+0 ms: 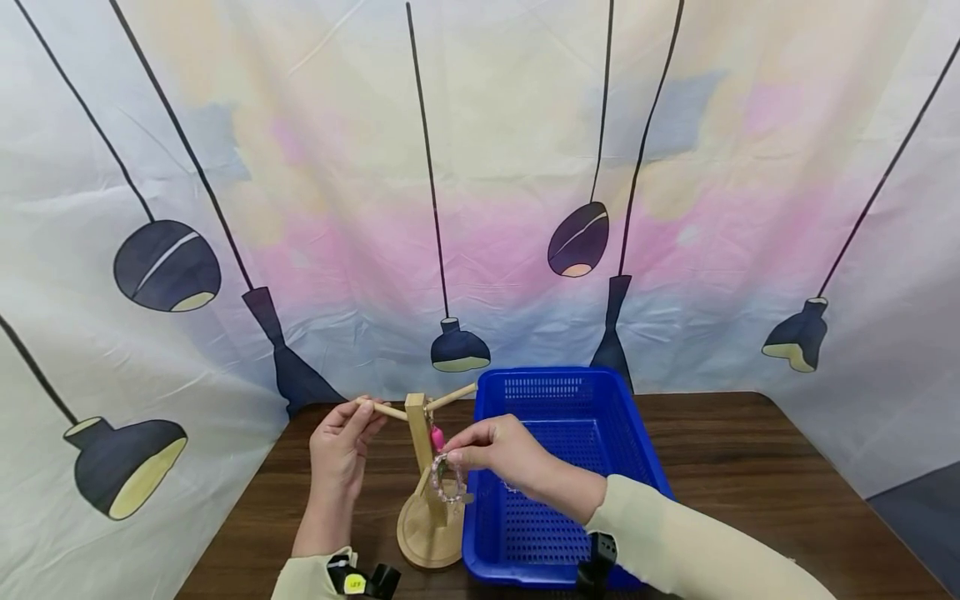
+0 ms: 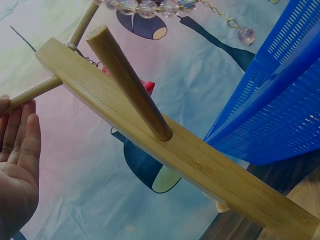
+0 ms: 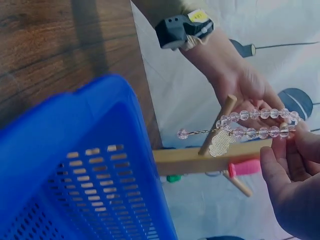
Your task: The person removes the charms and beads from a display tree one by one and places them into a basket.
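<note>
A wooden stand (image 1: 422,442) with a round base and several pegs stands upright on the table. My left hand (image 1: 337,450) pinches the tip of its left peg (image 2: 35,92) between thumb and fingers. My right hand (image 1: 510,454) holds a bracelet of clear pinkish beads (image 3: 265,132) by one side of its loop, close in front of the post. From the bracelet dangle a flat gold charm (image 3: 220,144) and a short chain ending in a bead. A pink keychain (image 3: 244,168) hangs by a ring and chain from another peg, behind the post in the left wrist view.
Right beside the stand sits a blue perforated basket (image 1: 652,454), its left rim close to the base, with my right forearm over it. The dark wooden table (image 1: 720,450) extends to the right. A printed cloth (image 1: 360,208) hangs behind the table's back edge.
</note>
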Demonstrator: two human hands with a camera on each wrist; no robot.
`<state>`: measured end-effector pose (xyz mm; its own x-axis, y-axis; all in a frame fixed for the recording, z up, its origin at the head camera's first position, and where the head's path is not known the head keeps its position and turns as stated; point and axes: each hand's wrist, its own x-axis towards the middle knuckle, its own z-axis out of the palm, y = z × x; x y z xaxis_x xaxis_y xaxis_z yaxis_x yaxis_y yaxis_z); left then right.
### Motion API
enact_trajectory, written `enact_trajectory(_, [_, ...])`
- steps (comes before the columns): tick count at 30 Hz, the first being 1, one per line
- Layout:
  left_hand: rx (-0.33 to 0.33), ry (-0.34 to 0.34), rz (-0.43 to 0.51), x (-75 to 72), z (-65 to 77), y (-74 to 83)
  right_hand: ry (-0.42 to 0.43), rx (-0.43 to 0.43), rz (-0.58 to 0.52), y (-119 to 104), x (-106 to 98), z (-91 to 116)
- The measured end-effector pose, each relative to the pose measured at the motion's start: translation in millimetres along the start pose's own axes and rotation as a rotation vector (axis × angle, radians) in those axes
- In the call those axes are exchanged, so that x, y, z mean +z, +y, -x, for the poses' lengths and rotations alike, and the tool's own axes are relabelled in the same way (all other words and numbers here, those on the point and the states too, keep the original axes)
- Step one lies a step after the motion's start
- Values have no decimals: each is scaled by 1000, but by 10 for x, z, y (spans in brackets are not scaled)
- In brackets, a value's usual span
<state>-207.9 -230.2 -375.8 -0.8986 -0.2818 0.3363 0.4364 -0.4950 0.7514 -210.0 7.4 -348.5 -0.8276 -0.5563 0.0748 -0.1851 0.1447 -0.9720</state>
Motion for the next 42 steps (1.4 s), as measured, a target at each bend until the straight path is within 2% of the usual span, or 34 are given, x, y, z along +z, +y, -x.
enact_trajectory(14, [-17, 16, 7, 8, -7, 24, 8, 47, 88, 47, -452, -53])
enact_trajectory(23, [-18, 8, 1, 7, -11, 29, -18, 92, 130, 228, -675, -74])
enact_trajectory(34, [-16, 20, -12, 4, -1, 26, -106, 127, 200, 501, -783, -101])
enact_trajectory(42, [-15, 4, -18, 2, 14, 26, -162, 151, 232, 650, -760, -91])
